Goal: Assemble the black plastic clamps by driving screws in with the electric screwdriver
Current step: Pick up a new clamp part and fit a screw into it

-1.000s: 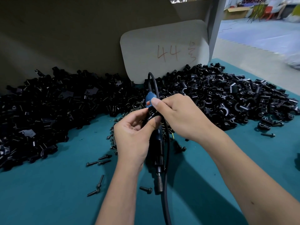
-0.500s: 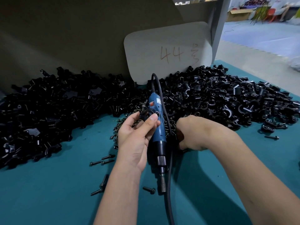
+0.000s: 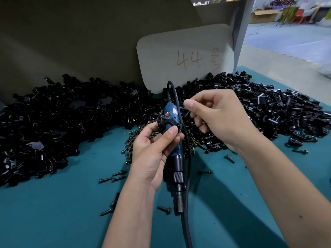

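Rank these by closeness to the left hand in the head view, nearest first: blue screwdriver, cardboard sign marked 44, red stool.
1. Blue screwdriver, lying just right of the left hand.
2. Cardboard sign, propped behind the clamp pile.
3. Red stool, far upper right.

A teal table mat (image 3: 53,212) covers the work surface. At its far edge stands a dull olive backboard (image 3: 80,42). A pale cardboard sheet (image 3: 184,56) with rounded corners leans upright against the backboard, marked "44" in reddish handwriting followed by a character that cannot be read. Just right of the sheet rises a grey post (image 3: 240,24). Beyond the post lies a light floor (image 3: 286,43), with a cardboard box (image 3: 263,15) and red stools (image 3: 302,15) far behind it.
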A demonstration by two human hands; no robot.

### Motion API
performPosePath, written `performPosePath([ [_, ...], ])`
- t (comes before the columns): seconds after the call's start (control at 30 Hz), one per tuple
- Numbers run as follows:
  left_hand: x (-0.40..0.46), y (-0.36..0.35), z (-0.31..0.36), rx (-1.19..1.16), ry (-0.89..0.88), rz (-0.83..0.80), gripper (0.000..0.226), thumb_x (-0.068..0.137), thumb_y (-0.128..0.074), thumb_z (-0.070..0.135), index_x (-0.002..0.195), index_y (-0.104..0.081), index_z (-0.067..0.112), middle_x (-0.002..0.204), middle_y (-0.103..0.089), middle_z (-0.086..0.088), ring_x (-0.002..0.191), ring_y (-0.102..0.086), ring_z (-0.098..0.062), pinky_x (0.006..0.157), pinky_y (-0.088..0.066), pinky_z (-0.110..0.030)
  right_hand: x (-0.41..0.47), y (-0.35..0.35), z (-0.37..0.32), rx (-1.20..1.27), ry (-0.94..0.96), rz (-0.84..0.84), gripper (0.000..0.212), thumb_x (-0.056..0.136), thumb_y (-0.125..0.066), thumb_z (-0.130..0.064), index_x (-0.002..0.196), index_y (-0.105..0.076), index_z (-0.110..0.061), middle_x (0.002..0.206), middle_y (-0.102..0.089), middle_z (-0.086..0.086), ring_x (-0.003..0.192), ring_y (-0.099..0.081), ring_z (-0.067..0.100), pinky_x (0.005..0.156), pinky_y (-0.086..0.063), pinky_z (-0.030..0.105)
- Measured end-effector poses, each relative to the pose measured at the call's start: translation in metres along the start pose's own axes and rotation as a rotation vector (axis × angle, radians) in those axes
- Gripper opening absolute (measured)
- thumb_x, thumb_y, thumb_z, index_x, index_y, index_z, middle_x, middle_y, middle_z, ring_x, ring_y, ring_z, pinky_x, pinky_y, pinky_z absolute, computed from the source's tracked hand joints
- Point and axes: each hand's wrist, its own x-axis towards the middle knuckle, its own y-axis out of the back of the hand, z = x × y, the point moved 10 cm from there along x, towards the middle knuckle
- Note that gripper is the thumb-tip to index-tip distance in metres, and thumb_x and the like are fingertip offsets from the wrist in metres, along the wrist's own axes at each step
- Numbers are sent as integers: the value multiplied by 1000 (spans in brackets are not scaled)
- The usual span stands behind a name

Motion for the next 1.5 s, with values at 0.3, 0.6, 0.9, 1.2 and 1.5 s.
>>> performPosePath([
  [0.3,2,-5,-5,64,25,-65,64,57,-91,16,117,-69,6,100,-78,-15,82,-77,-20,72,-60,-21,-4,-18,5,-63,-17,-87,20,90,-81,-22,77,-75,-9,54,-64,4,41,-52,10,38,-41,20],
  [0.6,1,-4,-6,-23,42,-71,61,64,-88,13,122,-69,6,104,-76,-13,82,-76,-17,70,-60,-21,-5,-24,-2,-84,44,-104,20,94,-78,-27,79,-78,-14,56,-61,-4,48,-51,14,44,-38,17],
  [0.9,-15,-36,-20,-530,277,-261,96,32,-105,-5,119,-64,2,101,-71,-23,64,-72,-22,53,-58,-19,-20,-60,-16,480,-52,-399,15,90,-71,-26,95,-83,-19,88,-71,-7,68,-56,3,62,-54,19],
  [1.2,-13,-38,-16,-489,247,-270,85,30,-104,-6,108,-71,-2,99,-71,-22,63,-71,-23,53,-58,-19,-21,-65,-4,617,-163,-321,10,87,-76,-25,81,-73,-18,89,-58,10,69,-55,11,53,-52,18],
  [1.5,-10,-29,-13,-479,227,-193,97,23,-105,-6,113,-67,-3,107,-68,-22,64,-72,-24,53,-59,-19,-18,-66,7,660,-166,-243,7,84,-77,-21,78,-77,-21,82,-66,-2,76,-60,9,57,-51,18],
])
